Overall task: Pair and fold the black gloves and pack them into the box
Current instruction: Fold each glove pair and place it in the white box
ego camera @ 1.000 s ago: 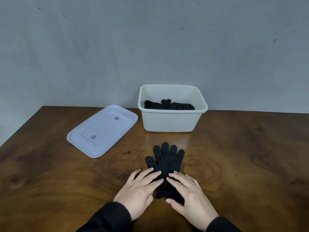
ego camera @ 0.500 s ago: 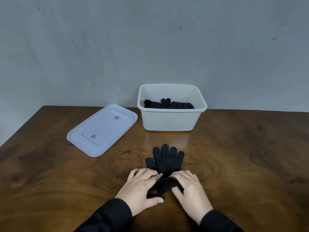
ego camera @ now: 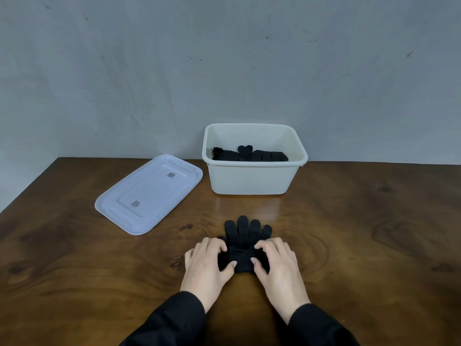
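Observation:
A pair of black gloves (ego camera: 245, 242) lies stacked on the wooden table (ego camera: 361, 245), fingers pointing away from me toward the box. The cuff end is folded up over the palm. My left hand (ego camera: 208, 264) grips the left side of that fold, thumb under it and fingers curled on top. My right hand (ego camera: 277, 264) grips the right side the same way. Behind the gloves stands a white plastic box (ego camera: 252, 179) without a lid, with several folded black gloves (ego camera: 249, 154) inside.
The box's white lid (ego camera: 149, 193) lies flat on the table to the left of the box. A grey wall rises behind the table's far edge. The table's left edge runs diagonally at the far left.
Both hands went from lying flat on the cuffs to gripping them, and have rolled the cuff end forward over the palms. The visible glove length is shorter.

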